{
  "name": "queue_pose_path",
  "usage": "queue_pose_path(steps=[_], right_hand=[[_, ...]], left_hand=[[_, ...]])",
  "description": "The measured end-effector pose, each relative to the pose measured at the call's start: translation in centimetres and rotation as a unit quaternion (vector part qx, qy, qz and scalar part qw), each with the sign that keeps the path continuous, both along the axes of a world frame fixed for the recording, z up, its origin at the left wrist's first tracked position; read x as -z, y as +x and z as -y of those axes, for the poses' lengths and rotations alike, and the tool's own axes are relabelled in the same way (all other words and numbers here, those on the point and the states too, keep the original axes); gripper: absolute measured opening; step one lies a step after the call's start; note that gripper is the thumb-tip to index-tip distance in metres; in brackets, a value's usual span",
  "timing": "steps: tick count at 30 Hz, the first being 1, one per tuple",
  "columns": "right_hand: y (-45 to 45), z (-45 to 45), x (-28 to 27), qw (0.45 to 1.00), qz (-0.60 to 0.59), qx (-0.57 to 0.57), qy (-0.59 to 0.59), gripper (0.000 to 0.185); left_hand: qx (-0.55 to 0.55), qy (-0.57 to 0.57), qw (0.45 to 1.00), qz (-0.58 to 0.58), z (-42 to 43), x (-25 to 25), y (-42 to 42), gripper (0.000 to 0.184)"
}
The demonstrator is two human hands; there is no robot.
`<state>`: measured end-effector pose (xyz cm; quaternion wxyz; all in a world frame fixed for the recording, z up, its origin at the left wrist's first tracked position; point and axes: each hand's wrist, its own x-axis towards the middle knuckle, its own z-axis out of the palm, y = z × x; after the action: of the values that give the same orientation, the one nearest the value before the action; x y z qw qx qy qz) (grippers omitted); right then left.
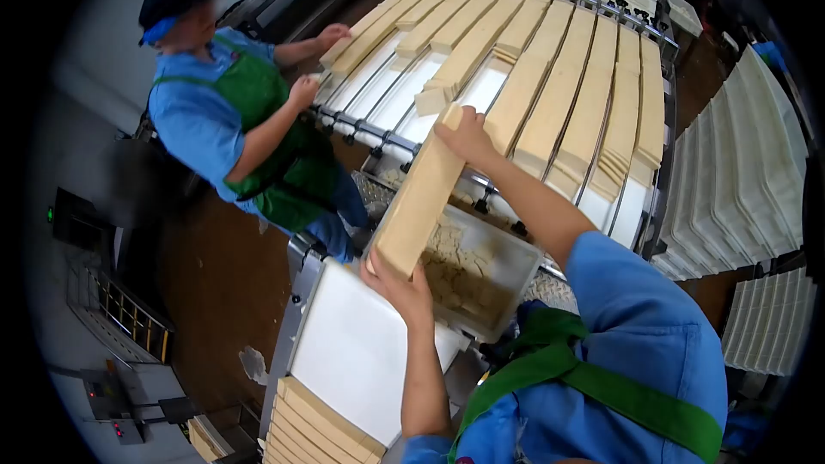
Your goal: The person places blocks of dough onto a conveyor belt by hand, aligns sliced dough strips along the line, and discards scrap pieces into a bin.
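Between my two hands is a long stack of thin beige slices (423, 192), held tilted over the gap between two white surfaces. My left hand (402, 292) grips its near end from below and the side. At the far end, my right hand (468, 139) closes round the stack beside the slatted table (400, 125). Long rows of similar slices (541, 77) lie on that table in lanes split by thin rods. One shorter row (468, 69) ends just past my right hand. I cannot tell what the slices are made of.
Below the stack stands a clear plastic bin (514, 299) with broken beige pieces. A white conveyor belt (352, 326) carries more slices (322, 425) near me. A co-worker in a green apron (279, 103) reaches to the table's left. White stacked trays (739, 155) stand right.
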<state>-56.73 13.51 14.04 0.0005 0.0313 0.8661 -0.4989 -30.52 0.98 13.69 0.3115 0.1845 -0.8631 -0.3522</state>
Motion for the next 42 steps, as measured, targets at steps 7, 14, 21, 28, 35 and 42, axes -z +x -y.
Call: queue_pose_path(steps=[7, 14, 21, 28, 35, 42], right_hand=[[-12.7, -6.6, 1.0, 0.951, 0.061, -0.108, 0.285, 0.075], [-20.9, -9.4, 2.5, 0.939, 0.060, -0.085, 0.327, 0.063], [-23.3, -9.8, 2.9, 0.950, 0.119, -0.033, 0.286, 0.061], [-22.9, -9.7, 3.3, 0.916, 0.029, -0.043, 0.398, 0.064], [-23.2, -9.4, 5.0, 0.927, 0.004, -0.008, 0.375, 0.076], [-25.4, -10.1, 2.1, 0.884, 0.092, -0.025, 0.458, 0.077]], left_hand=[[0.169, 0.023, 0.985, 0.004, 1.4, 0.1, -12.8, 0.072], [0.235, 0.195, 0.947, 0.100, 0.3, 2.6, -17.8, 0.071], [0.224, 0.208, 0.945, 0.117, -1.5, 3.4, -20.9, 0.068], [0.240, 0.209, 0.945, 0.081, -4.0, 4.8, -25.5, 0.062], [0.133, 0.209, 0.967, 0.049, -3.5, 5.4, -22.3, 0.047], [-0.017, 0.005, 0.991, 0.136, -4.9, 5.4, -5.2, 0.051]])
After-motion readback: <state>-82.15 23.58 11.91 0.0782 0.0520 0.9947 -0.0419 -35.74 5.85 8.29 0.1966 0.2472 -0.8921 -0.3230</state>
